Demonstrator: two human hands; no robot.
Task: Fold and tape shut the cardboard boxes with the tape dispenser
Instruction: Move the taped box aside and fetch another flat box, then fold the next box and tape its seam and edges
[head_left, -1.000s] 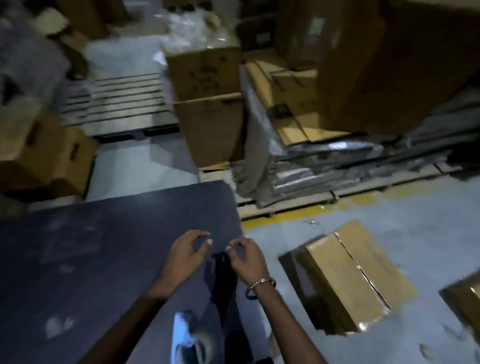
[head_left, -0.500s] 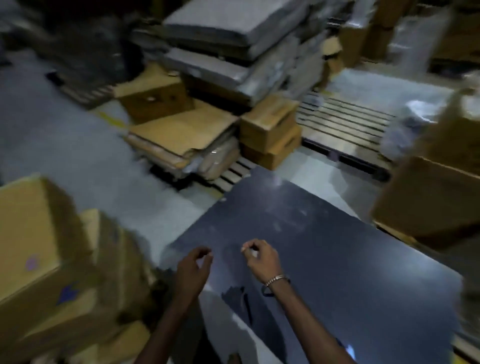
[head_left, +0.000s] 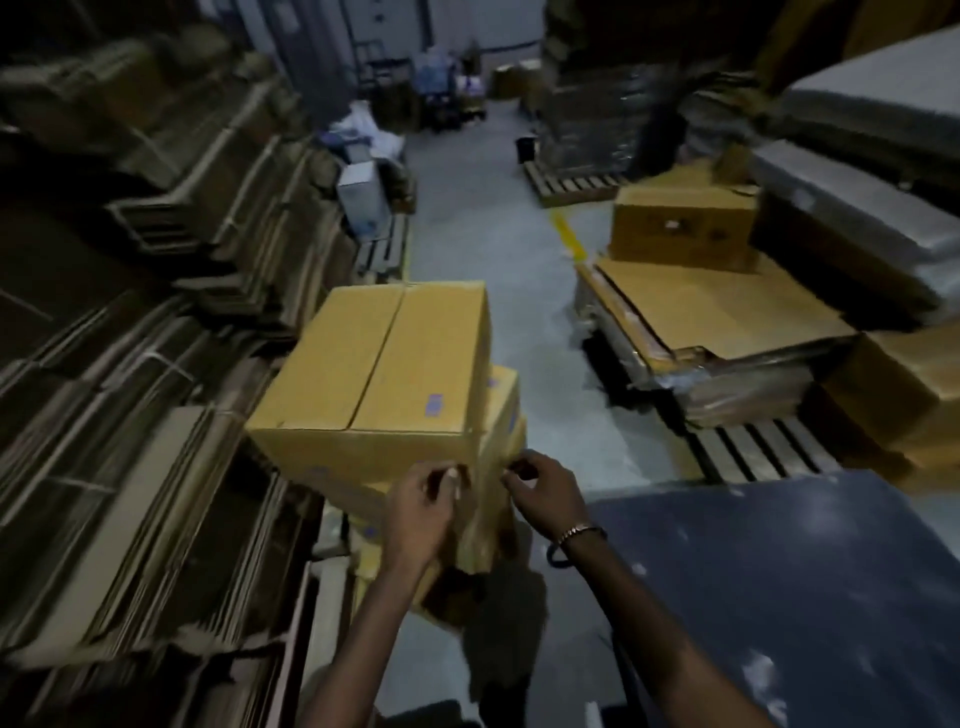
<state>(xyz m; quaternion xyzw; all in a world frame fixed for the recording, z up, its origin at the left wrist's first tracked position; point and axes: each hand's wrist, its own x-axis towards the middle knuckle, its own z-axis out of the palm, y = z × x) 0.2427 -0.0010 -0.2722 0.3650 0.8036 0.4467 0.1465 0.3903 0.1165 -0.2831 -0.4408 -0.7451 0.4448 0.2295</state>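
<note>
Hands: both are up in front of me at the near right corner of the top box, fingers curled.
Left hand (head_left: 423, 501): thumb and fingers drawn together near the box's front edge; I can't tell whether they pinch anything.
Right hand (head_left: 543, 493): fingers curled in toward the left hand, just apart from it; what it holds, if anything, I can't make out. I see a metal bracelet (head_left: 576, 532) on that wrist.
Top box: I've got a closed yellow-brown cardboard box (head_left: 384, 374) centre frame, its flaps meeting in a seam along the top, sitting on a stack of similar cardboard boxes (head_left: 501, 410).
Tape dispenser: I don't see it anywhere.
Left side: bundled flat brown cardboard sheets (head_left: 130, 493) run along the whole edge.
Right near: dark blue flat table top (head_left: 779, 571).
Right far: flattened cardboard on a wooden pallet (head_left: 727, 317), with another brown carton (head_left: 680, 228) on it.
</note>
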